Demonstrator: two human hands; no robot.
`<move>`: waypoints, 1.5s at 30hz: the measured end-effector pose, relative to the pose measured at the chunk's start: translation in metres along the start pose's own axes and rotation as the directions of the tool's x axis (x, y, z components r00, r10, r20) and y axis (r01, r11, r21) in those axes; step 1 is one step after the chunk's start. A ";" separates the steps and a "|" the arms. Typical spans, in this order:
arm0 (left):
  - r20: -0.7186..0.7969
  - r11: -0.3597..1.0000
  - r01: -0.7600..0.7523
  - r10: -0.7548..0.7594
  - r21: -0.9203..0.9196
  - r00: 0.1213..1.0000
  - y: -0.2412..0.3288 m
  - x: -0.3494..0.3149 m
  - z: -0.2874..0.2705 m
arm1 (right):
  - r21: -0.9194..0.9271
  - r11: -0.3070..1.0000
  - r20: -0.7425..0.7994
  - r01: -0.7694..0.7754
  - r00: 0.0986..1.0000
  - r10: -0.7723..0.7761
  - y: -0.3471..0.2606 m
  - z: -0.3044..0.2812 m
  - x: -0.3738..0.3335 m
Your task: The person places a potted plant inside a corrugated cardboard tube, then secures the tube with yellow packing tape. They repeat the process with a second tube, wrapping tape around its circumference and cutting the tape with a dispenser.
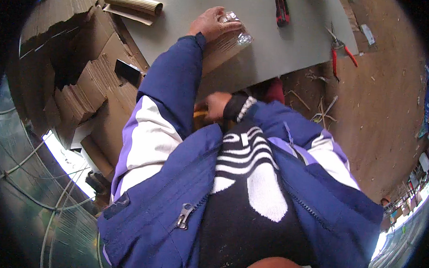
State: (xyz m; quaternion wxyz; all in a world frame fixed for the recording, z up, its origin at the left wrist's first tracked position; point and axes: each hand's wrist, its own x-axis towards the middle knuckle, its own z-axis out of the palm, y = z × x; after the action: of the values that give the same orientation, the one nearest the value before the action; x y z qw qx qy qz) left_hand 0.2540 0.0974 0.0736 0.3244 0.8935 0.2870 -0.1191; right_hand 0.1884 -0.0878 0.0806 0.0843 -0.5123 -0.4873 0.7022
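My left hand (213, 24) rests on the far end of a brown cardboard piece (223, 51) at the near edge of the grey tabletop (279, 51). Crinkled clear plastic (244, 36) shines at that end, beside my fingers. Close to my body, below the table edge, my right hand (216, 105) is curled around a yellow object (200, 115). Sleeve and hand cover most of that object, so its kind is hidden.
A corrugated cardboard roll (134, 4) lies at the table's far left. Red-and-black pliers or cutters (282, 12) and red-handled shears (339, 48) lie to the right. Stacked cardboard (91, 89) and a flat black item (128, 72) are at left. Twigs (324, 108) litter the floor.
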 end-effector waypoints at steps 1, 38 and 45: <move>-0.153 0.996 -0.034 0.046 0.078 0.987 -0.003 -0.001 0.002 | 0.131 0.944 -0.106 0.301 0.951 -0.289 0.004 0.004 -0.009; -0.740 0.772 0.259 -0.633 -0.580 0.230 -0.098 -0.257 -0.028 | -0.292 0.944 -0.929 -0.152 0.281 -0.242 -0.049 -0.168 -0.083; -0.893 0.930 -0.051 -0.333 -0.364 0.304 -0.041 -0.223 -0.099 | -0.374 0.696 -0.809 0.613 0.152 -0.568 -0.094 -0.130 -0.100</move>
State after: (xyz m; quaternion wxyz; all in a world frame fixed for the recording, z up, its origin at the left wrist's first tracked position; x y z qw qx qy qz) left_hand 0.0526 0.0900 0.2164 0.2256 0.6968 0.5153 0.4451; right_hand 0.3028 -0.0234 0.2168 0.6027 -0.5637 -0.5099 0.2430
